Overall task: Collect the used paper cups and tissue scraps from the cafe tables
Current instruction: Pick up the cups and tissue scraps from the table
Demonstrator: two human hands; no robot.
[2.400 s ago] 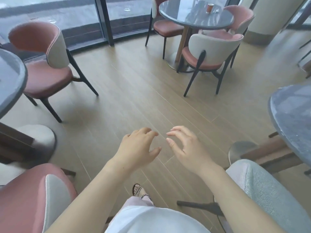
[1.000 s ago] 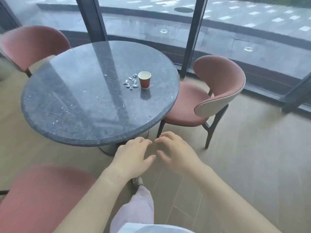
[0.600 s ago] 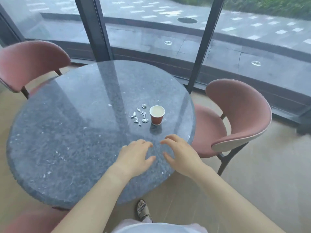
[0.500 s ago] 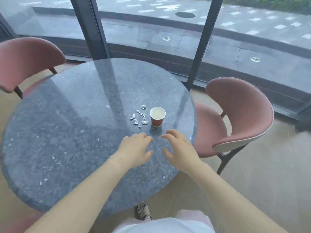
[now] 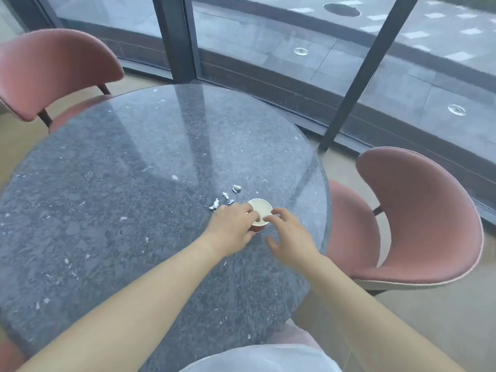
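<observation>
Cup (image 5: 259, 210): upright on the table (image 5: 120, 183), right part, between both hands.
Scraps (image 5: 214, 204): just left of the cup.
Left hand (image 5: 230, 228): curled against the rim, likely to lift; grip unclear.
Right hand (image 5: 291, 236): spread, empty, fingertip at the rim.

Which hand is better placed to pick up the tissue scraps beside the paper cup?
Left. The left hand is right next to the tissue scraps, which lie left of the paper cup. The right hand is on the cup's other side.

Red paper cup (image 5: 259, 212) upright — white inside, tissue scraps (image 5: 225, 197) (crumpled) just left
</observation>
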